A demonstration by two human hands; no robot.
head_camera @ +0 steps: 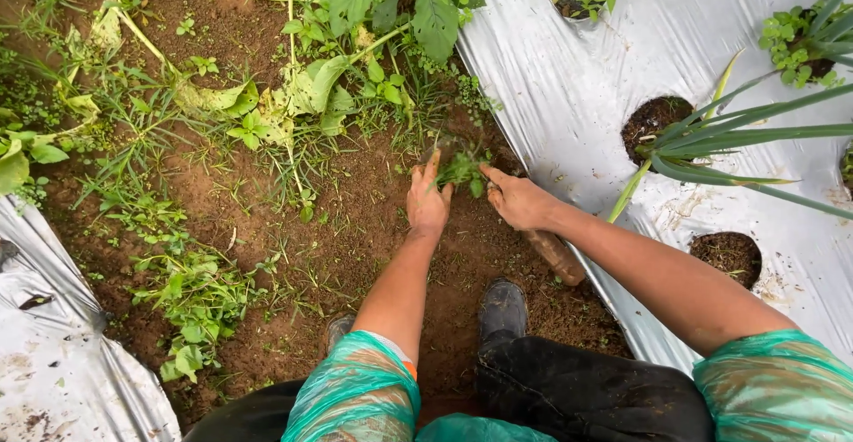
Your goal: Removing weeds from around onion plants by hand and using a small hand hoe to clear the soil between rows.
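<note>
My left hand (427, 200) and my right hand (517, 200) meet over a small clump of green weeds (462, 170) growing in the brown soil beside the edge of the silver plastic mulch sheet (569, 95). The left hand's fingers curl around the left side of the clump. From the right, my right hand pinches at the clump, and a brown wooden handle (554, 257) sticks out below it. Both forearms are bare, with green plastic sleeves at the upper arms. My dark boot (503, 307) stands on the soil just below the hands.
Weeds and broad-leaved plants (391, 7) cover the soil furrow at left and top. The mulch sheet at right has round planting holes (729, 254), one with a long-leaved plant (711, 140). Another silver sheet (53, 353) lies at lower left.
</note>
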